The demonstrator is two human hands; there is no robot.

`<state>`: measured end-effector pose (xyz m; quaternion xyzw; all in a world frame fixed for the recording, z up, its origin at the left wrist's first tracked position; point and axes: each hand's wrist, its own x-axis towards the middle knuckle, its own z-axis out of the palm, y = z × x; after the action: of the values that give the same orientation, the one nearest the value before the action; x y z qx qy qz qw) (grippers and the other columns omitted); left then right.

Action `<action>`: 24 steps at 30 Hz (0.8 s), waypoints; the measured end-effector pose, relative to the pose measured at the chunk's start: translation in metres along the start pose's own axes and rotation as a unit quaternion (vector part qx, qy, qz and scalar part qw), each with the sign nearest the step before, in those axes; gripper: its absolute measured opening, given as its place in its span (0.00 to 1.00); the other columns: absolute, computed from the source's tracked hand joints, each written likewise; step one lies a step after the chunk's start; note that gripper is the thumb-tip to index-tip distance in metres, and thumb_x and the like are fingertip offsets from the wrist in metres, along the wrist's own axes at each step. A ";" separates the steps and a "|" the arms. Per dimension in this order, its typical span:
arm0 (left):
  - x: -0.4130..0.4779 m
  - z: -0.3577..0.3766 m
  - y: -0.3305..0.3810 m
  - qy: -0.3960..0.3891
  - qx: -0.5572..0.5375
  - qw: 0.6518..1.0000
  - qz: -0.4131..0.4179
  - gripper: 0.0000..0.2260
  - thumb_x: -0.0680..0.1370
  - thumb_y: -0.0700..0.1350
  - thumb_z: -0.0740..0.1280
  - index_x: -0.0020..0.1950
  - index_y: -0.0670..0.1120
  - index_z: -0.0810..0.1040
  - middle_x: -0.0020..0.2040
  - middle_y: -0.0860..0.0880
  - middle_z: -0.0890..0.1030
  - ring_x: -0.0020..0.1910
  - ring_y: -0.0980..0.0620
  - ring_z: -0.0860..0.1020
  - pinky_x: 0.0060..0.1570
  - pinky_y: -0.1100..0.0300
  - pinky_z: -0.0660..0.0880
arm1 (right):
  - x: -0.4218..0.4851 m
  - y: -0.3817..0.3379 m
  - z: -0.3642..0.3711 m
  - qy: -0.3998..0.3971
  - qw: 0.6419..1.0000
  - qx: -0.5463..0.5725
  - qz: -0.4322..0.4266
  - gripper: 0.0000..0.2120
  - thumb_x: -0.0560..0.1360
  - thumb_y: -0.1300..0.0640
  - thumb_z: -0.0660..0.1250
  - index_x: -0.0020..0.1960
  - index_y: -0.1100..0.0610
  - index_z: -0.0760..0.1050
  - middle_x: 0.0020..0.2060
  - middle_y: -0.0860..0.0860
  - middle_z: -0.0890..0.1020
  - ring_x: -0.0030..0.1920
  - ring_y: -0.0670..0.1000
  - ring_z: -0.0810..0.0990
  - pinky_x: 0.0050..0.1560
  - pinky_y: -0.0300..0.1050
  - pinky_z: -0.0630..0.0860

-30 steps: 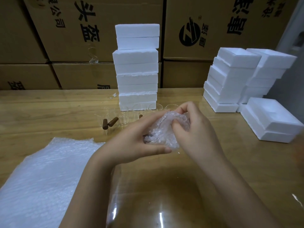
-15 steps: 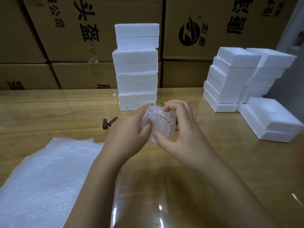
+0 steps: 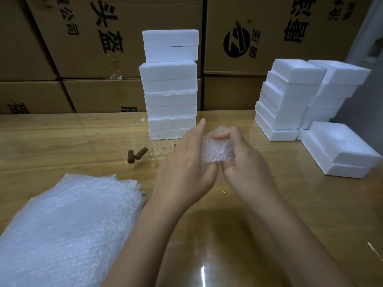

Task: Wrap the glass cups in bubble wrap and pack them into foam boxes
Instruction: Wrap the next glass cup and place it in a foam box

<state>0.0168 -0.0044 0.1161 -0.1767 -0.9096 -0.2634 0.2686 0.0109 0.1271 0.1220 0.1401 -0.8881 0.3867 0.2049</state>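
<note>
A glass cup wrapped in bubble wrap is held upright above the table between both hands. My left hand cups its left side and bottom, with the index finger sticking up. My right hand grips its right side, fingers curled over the top edge of the wrap. Several bare glass cups with brown handles stand behind my left hand. A pile of bubble wrap sheets lies at the near left. An open foam box sits at the right.
A tall stack of closed foam boxes stands at the table's middle back. Two stacks of foam box halves stand at the back right. Cardboard cartons form a wall behind the wooden table.
The wrapped cup has been turned upright and shifted slightly right. My right fingers now press the wrap's top edge, and my left index finger has lifted off.
</note>
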 end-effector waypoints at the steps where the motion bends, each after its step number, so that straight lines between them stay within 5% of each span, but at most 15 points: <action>1: 0.000 -0.001 -0.001 -0.010 0.029 1.000 -0.003 0.31 0.75 0.46 0.63 0.77 0.48 0.56 0.70 0.50 0.71 0.61 0.51 0.74 0.45 0.59 0.70 | 0.000 -0.001 -0.001 -0.013 0.999 -0.029 -0.016 0.25 0.70 0.65 0.64 0.53 0.37 0.62 0.48 0.34 0.74 0.37 0.43 0.75 0.33 0.45 0.70; 4: 0.002 0.002 -0.003 -0.007 0.077 0.996 -0.035 0.30 0.76 0.41 0.62 0.77 0.45 0.56 0.58 0.46 0.79 0.45 0.47 0.78 0.33 0.59 0.66 | -0.002 -0.006 -0.001 -0.015 0.993 -0.093 -0.076 0.31 0.69 0.67 0.65 0.57 0.36 0.61 0.53 0.42 0.76 0.34 0.47 0.73 0.31 0.44 0.70; 6: 0.003 0.000 -0.002 0.013 0.055 0.997 -0.045 0.25 0.75 0.37 0.62 0.71 0.44 0.65 0.47 0.46 0.79 0.38 0.47 0.76 0.27 0.62 0.61 | -0.002 -0.006 -0.002 -0.018 0.991 -0.086 -0.099 0.34 0.70 0.66 0.65 0.63 0.33 0.57 0.54 0.43 0.75 0.36 0.47 0.73 0.32 0.44 0.73; 9: 0.005 -0.005 -0.005 0.053 0.016 0.995 -0.077 0.20 0.71 0.33 0.64 0.63 0.40 0.72 0.36 0.49 0.73 0.31 0.48 0.68 0.25 0.65 0.56 | -0.002 -0.008 0.002 -0.033 0.997 0.024 -0.072 0.37 0.72 0.56 0.65 0.71 0.33 0.49 0.58 0.37 0.68 0.53 0.46 0.76 0.47 0.44 0.75; 11: 0.006 -0.004 -0.005 0.059 -0.010 0.994 -0.093 0.20 0.70 0.33 0.64 0.62 0.41 0.74 0.34 0.52 0.73 0.29 0.47 0.69 0.25 0.62 0.58 | -0.003 -0.008 0.008 -0.022 0.996 0.081 -0.039 0.34 0.71 0.55 0.64 0.74 0.41 0.55 0.60 0.37 0.67 0.63 0.45 0.70 0.57 0.42 0.70; 14: 0.004 0.003 0.001 0.041 -0.066 0.991 -0.111 0.18 0.72 0.35 0.62 0.61 0.45 0.74 0.31 0.60 0.69 0.29 0.59 0.70 0.26 0.67 0.62 | -0.004 -0.005 0.012 0.031 0.997 0.042 -0.049 0.28 0.68 0.66 0.64 0.68 0.55 0.68 0.59 0.46 0.73 0.61 0.50 0.71 0.55 0.43 0.70; 18: 0.002 0.010 0.006 -0.023 -0.082 0.992 -0.095 0.15 0.76 0.42 0.61 0.62 0.50 0.69 0.38 0.58 0.75 0.36 0.58 0.75 0.30 0.66 0.64 | 0.000 0.000 0.004 0.048 0.999 -0.020 -0.005 0.26 0.66 0.71 0.63 0.60 0.52 0.73 0.56 0.43 0.76 0.57 0.48 0.74 0.49 0.47 0.73; 21: 0.000 0.006 0.004 -0.029 -0.031 0.998 -0.041 0.30 0.76 0.45 0.63 0.76 0.50 0.56 0.68 0.53 0.71 0.57 0.53 0.75 0.37 0.66 0.67 | 0.002 0.002 -0.002 0.006 0.995 -0.093 -0.030 0.24 0.68 0.68 0.65 0.60 0.49 0.73 0.56 0.40 0.76 0.57 0.45 0.71 0.45 0.44 0.71; 24: -0.001 0.006 0.005 -0.046 0.059 0.997 0.005 0.30 0.78 0.41 0.58 0.78 0.45 0.50 0.71 0.48 0.68 0.52 0.47 0.77 0.35 0.61 0.62 | 0.002 0.002 -0.003 -0.017 0.993 -0.108 -0.054 0.22 0.69 0.64 0.65 0.61 0.49 0.73 0.56 0.42 0.75 0.57 0.44 0.71 0.43 0.43 0.69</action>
<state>0.0179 0.0032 0.1129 -0.1764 -0.9341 -0.1994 0.2380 0.0089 0.1300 0.1239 0.1711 -0.9193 0.2746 0.2241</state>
